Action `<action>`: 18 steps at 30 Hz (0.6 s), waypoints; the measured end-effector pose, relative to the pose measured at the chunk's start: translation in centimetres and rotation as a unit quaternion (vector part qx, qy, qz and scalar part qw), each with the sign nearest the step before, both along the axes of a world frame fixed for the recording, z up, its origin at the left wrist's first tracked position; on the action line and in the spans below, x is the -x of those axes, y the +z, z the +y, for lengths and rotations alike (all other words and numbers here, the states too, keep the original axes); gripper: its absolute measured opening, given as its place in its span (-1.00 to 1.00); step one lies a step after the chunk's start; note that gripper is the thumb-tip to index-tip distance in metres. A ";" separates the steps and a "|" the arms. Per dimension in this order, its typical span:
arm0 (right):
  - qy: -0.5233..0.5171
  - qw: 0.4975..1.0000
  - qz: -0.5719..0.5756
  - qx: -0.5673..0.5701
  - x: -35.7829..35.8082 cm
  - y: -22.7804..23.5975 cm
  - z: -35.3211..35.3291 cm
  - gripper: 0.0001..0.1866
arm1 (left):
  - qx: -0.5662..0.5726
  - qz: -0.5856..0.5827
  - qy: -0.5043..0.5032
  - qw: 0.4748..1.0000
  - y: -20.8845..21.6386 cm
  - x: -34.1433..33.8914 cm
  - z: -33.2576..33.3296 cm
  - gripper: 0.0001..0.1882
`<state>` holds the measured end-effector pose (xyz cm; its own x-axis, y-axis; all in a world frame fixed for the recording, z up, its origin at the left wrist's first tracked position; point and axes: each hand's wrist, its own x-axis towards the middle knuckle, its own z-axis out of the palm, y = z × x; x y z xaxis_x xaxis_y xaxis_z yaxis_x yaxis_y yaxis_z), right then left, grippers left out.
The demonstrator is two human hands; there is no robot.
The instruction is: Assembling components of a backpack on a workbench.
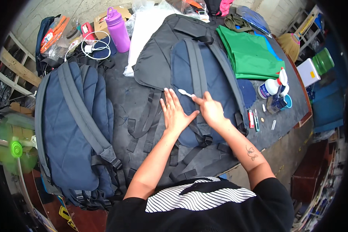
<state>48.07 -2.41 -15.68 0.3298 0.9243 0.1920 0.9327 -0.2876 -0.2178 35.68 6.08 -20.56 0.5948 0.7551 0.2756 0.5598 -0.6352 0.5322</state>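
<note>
A navy backpack panel with grey straps [228, 65] lies in front of me, partly over a larger dark grey backpack piece [152, 58]. My left hand [175, 115] presses flat on the navy fabric near its left edge, fingers spread. Closed around the handle of a slim white toothbrush [185, 92], my right hand [210, 111] rests over the middle of the same panel. The brush head points up and left and touches or nearly touches the fabric; bristles are too small to see. Black webbing straps [147, 116] with buckles trail off the panel's lower left.
Another navy backpack [75, 127] stands at left, near a green fan [16, 149]. A purple bottle [118, 31] and white cable [89, 49] are at the back left. On the right are folded green fabric [249, 54], a spray bottle [273, 82] and a cutter [256, 120].
</note>
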 end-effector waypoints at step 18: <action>-0.004 0.999 -0.037 0.020 2.5 1.4 2.7 -0.64 | 0.027 0.016 -0.002 0.999 0.3 0.1 0.1 0.26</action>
<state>45.60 0.31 -14.32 0.3241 0.9289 0.1791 0.9433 -0.3029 -0.1359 35.58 6.23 -20.28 0.6058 0.7660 0.2149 0.5743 -0.6080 0.5483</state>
